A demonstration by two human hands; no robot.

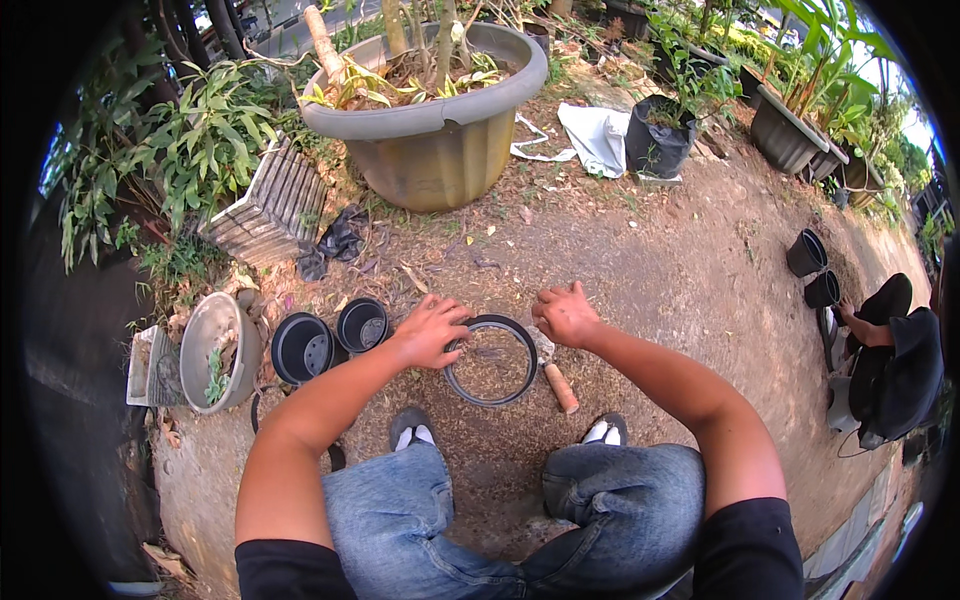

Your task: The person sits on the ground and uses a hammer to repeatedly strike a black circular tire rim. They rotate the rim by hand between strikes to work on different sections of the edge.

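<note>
A round black-rimmed container stands on the ground in front of my feet, with brown soil-like matter inside its rim; whether it is a pot or a sieve I cannot tell. My left hand is open at its upper left rim, fingers apart and touching or just above the edge. Off the upper right rim is my right hand, fingers loosely bent and apart, holding nothing I can see. A trowel with a wooden handle lies right of the container, its metal blade partly below my right hand.
Two black pots and a wide planter stand at the left. A big planter with stems rises ahead, near white cloth and a black plant bag. At far right another person crouches by two black pots.
</note>
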